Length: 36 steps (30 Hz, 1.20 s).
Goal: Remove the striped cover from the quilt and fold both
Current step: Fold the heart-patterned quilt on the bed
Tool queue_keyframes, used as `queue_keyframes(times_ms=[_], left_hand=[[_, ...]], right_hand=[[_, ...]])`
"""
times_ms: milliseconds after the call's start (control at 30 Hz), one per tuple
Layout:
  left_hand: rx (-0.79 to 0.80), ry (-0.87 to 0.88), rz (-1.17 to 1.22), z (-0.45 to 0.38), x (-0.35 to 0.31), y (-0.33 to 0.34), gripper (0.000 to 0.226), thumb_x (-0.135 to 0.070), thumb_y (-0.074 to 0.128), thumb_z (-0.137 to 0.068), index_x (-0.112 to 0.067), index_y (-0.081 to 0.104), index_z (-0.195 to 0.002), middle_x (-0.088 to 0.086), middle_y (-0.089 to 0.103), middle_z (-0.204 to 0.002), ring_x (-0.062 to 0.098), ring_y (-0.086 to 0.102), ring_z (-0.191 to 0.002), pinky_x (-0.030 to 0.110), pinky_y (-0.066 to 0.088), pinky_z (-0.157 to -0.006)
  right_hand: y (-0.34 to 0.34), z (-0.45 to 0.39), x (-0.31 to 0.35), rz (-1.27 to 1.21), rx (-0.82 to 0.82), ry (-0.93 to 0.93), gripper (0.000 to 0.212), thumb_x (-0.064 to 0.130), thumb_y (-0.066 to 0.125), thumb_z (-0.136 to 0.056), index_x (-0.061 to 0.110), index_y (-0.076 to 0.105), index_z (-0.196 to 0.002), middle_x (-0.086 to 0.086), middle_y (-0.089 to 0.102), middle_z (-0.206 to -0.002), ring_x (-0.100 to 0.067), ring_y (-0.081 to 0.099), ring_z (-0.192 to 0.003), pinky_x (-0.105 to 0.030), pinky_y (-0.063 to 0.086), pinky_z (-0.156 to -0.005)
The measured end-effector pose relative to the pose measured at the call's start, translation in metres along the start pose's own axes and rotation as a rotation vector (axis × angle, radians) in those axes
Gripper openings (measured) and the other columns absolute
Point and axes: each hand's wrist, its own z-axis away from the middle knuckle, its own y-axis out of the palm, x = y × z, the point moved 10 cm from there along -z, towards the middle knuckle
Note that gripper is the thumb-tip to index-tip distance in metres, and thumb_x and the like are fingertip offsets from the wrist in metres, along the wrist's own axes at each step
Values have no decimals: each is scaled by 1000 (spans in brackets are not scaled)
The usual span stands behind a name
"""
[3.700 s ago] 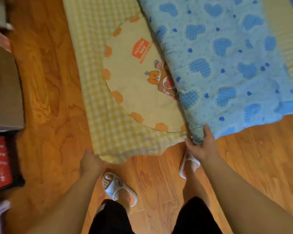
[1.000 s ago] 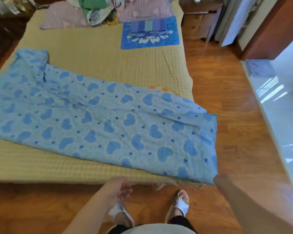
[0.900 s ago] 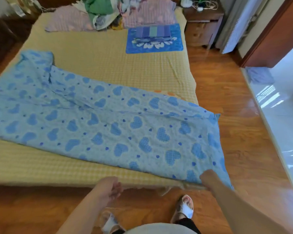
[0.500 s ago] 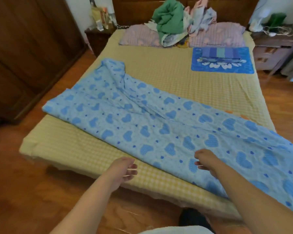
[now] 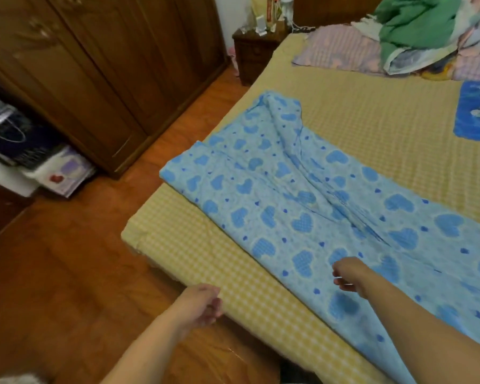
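Hovering over blue heart-print quilt (image 5: 302,212), right hand (image 5: 351,277) loosely curled, empty; left hand (image 5: 203,303) likewise, beside it.

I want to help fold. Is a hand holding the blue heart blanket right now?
No, both the left hand and right hand hang loosely curled above the bed, neither gripping the blue heart blanket.

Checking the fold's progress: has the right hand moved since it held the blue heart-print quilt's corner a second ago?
Yes. The right hand left that corner and now hovers over the blue heart-print quilt, further toward the yellow checked bed's wardrobe-side end.
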Motion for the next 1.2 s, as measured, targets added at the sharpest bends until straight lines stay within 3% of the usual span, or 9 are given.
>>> queue_keyframes(times_ms=[167,300,500,700,867,933,1000,1100,1200], left_hand=[[-233,-15,-50,-40,-31,-129,19,-26,54,-102,-14,65,-111,14,73,-99,25,70,-77,32,51,-64],[-124,-30,-199,-108,-70,-147,18,-24,54,-101,-17,66,-112,10,73,-100,23,72,-78,32,51,-64],[49,379,-764,-309,-207,-121,17,-19,51,-100,-25,63,-112,1,67,-109,16,65,-93,33,53,-82],[202,919,-1392,-518,-325,-20,57,-18,58,-89,-19,43,-144,8,44,-146,29,45,-133,38,40,-107],[160,963,-1879,-629,-382,13,124,-75,73,-64,-28,8,-158,5,13,-165,30,12,-152,52,13,-121],[168,1065,-1991,-627,-388,18,110,-81,68,-62,-27,28,-149,5,37,-152,27,31,-144,55,9,-119],[216,1237,-1976,-598,-384,13,67,-69,68,-72,-29,42,-119,4,61,-122,26,56,-118,48,25,-112],[458,1007,-1993,-558,-337,-35,47,-49,66,-77,-35,39,-114,7,68,-108,30,65,-97,32,42,-75],[955,465,-2192,-489,-243,-95,74,-41,73,-76,-35,35,-139,-4,61,-114,15,58,-92,26,44,-76]], right_hand=[[86,-11,122,171,122,-86,13,5,48,-99,0,56,-108,-13,59,-91,-24,58,-80,-32,46,-68],[120,-48,204,220,88,-199,29,6,48,-97,-5,58,-123,-15,59,-104,-26,58,-90,-42,52,-87],[139,-173,243,263,-140,-125,15,17,54,-96,13,60,-110,-12,62,-123,-27,58,-104,-35,46,-86],[140,-314,227,693,-373,-86,72,33,67,-83,15,37,-146,-15,42,-148,-35,42,-133,-39,35,-111],[140,-359,234,911,-472,-100,94,54,69,-79,25,21,-154,-9,39,-149,-34,44,-133,-44,38,-109],[148,-347,233,885,-480,-109,82,49,69,-81,25,30,-149,-12,54,-133,-34,56,-117,-41,46,-95],[165,-322,229,828,-428,-116,61,41,67,-85,23,41,-137,-11,63,-119,-33,61,-106,-36,46,-81],[195,-256,229,930,-417,-183,33,36,62,-85,29,49,-115,-5,67,-105,-29,64,-95,-35,44,-70],[261,-192,184,1009,-34,-121,33,33,58,-84,32,51,-116,-2,66,-110,-24,64,-104,-30,46,-78]])
